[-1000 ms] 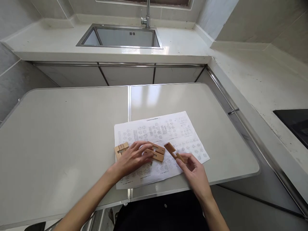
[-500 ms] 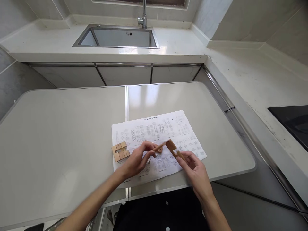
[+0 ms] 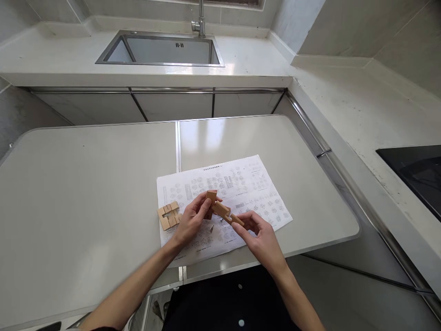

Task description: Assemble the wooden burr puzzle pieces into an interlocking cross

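Observation:
My left hand (image 3: 195,218) is closed on a wooden puzzle piece (image 3: 211,196), pinched between thumb and fingers above the printed sheet. A notched wooden puzzle piece (image 3: 223,211) is gripped at its near end by my right hand (image 3: 258,236). Its far end meets the piece in my left hand; whether they interlock I cannot tell. Left of my left hand, several notched wooden pieces (image 3: 168,215) lie grouped on the sheet's left edge. The instruction sheet (image 3: 255,172), covered with small diagrams, lies under both hands. A small dark object (image 3: 211,228) is on it between my wrists.
The pale folding table (image 3: 86,193) has a metal seam (image 3: 178,147) down its middle. Behind it stands a counter with a steel sink (image 3: 161,64) and a faucet (image 3: 199,25). A black cooktop (image 3: 416,170) sits on the right counter.
Both hands have moved closer together. The left piece has turned more upright, and the right piece has shifted left until it meets it. The view has shifted slightly.

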